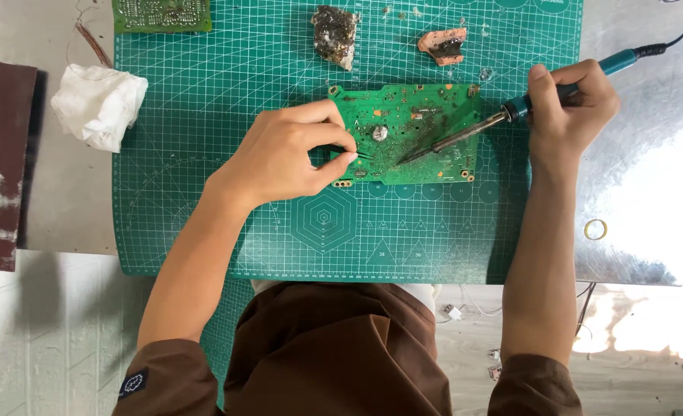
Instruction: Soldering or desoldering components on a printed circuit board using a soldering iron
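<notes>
Left hand (287, 158) pinches tweezers (347, 152) against the green circuit board (407, 132) mid-mat while my right hand (572, 104) grips the soldering iron (503, 119), tip on a joint; I judge desoldering underway, needing a steady lift next.

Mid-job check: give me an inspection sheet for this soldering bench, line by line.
Surface: green gridded cutting mat on a grey metal table.
Job's things: green printed circuit board flat on the mat; teal-handled soldering iron, tip on the board; thin dark tweezers.
Clutter: crumpled white tissue, dark red sanding strip, second green board, dark crusted lump, pinkish sponge piece, small yellow ring.
Grippers: left hand pinches the tweezers; right hand grips the iron.
Cables: black cord from the iron.
Surroundings: pale floor below, small bits on it.
</notes>
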